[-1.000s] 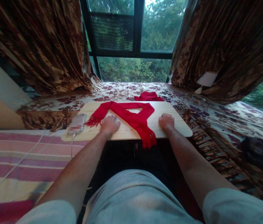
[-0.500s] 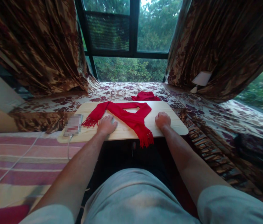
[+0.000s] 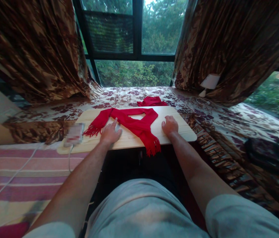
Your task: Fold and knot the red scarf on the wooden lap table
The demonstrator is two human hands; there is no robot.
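Note:
A red scarf [image 3: 134,125] with fringed ends lies on the light wooden table [image 3: 179,132], looped over itself so that its strands cross. The right fringe hangs over the near edge. My left hand [image 3: 110,134] rests at the scarf's left part, its index finger stretched out with the tip at the red cloth and the thumb apart; nothing is held. To the right of the scarf, my right hand [image 3: 170,125] rests on the tabletop with fingers curled in and no object visible in it. It is apart from the cloth.
A phone-like device [image 3: 74,135], blurred out, lies at the table's left end with a white cable. Another red cloth [image 3: 151,101] is beyond the far edge. A small lamp [image 3: 210,81] stands on the floral-covered ledge. A striped bed cover [image 3: 30,168] is at left.
My left index finger has stretched out towards the scarf. My right hand's fist has loosened slightly. The view has shifted a little; the scarf keeps its shape.

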